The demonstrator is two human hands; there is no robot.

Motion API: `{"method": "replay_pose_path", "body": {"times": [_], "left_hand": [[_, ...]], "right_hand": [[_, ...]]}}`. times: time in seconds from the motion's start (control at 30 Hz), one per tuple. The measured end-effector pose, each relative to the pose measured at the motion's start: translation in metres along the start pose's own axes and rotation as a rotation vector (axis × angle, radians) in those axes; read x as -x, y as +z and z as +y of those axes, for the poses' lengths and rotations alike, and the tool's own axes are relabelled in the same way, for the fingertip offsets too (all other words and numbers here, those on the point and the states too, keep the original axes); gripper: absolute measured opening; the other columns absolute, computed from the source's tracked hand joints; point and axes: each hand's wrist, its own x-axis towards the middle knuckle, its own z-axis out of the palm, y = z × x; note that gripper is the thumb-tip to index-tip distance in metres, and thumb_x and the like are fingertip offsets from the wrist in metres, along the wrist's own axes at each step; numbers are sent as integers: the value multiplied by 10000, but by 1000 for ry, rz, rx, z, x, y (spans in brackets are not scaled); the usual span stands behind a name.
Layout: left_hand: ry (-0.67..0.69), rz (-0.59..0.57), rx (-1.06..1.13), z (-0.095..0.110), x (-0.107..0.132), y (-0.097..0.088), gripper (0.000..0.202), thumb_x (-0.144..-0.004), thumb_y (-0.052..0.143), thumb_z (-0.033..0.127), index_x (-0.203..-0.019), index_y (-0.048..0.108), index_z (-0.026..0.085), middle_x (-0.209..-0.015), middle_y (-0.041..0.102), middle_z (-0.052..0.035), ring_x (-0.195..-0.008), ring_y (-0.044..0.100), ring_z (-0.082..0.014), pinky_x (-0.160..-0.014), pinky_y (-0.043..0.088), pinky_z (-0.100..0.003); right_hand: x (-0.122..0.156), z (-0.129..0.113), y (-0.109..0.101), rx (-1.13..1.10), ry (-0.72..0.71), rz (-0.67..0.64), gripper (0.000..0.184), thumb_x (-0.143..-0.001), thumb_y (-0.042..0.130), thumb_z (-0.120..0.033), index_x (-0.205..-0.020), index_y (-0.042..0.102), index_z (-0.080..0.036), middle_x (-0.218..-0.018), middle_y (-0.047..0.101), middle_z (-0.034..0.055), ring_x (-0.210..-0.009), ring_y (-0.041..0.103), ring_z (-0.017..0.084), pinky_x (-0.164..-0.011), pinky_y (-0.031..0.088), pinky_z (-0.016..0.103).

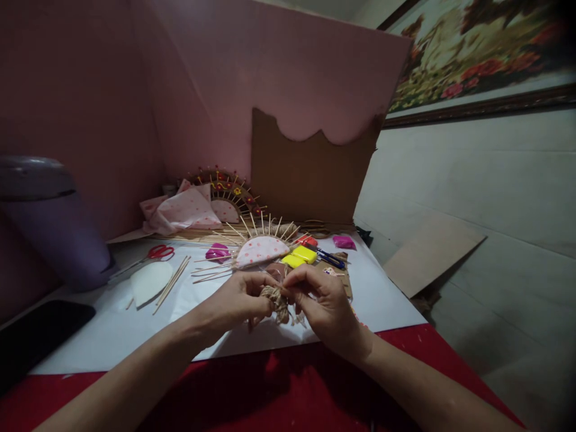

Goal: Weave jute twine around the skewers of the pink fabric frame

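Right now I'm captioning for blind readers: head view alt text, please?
Left hand and right hand hold a tan cord bundle over a white sheet; beyond sits a semicircular, dotted pale fabric piece with wooden sticks fanning out.

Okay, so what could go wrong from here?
The tan twine between your left hand and right hand could tangle. Its loose strands might snag the thin sticks fanning from the polka-dot half-disc just beyond. Your right hand might brush the blue utility knife lying past it; I can't tell whether its blade is out.
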Motion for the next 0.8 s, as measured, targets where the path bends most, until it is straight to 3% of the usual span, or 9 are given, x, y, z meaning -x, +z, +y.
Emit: {"method": "replay_pose_path", "body": {"times": [0.27,0.43,0.6,0.8], "left_hand": [[-29,20,-41,10,4,-2,161,-604,565,163,-736,656,145,-588,541,37,-495,393,-74,-462,329,-211],[-32,8,-80,12,5,-1,96,-633,571,196,-654,643,136,-551,528,29,-471,354,-73,-433,285,-213],[-53,23,-104,12,4,2,92,-624,557,187,-627,635,139,-497,477,44,-444,349,-71,-423,278,-210],[-43,37,-112,10,4,1,130,-660,538,221,-690,642,148,-575,591,9,-463,394,-75,-434,313,-199]], "right_hand": [[-8,-5,-13,260,-378,-212,226,-867,468,-87,-1023,616,-158,-934,627,91,-865,601,155,-746,528,312],[-9,-3,-17,512,-539,-306,212,-906,406,-87,-949,613,-110,-854,643,115,-797,599,170,-686,520,306],[-7,4,-13,442,-499,-244,148,-865,432,-87,-874,573,-133,-829,630,101,-798,598,171,-697,522,315],[-9,-1,-15,352,-471,-241,146,-857,445,-94,-899,573,-149,-849,633,88,-833,604,161,-731,528,315]]}}
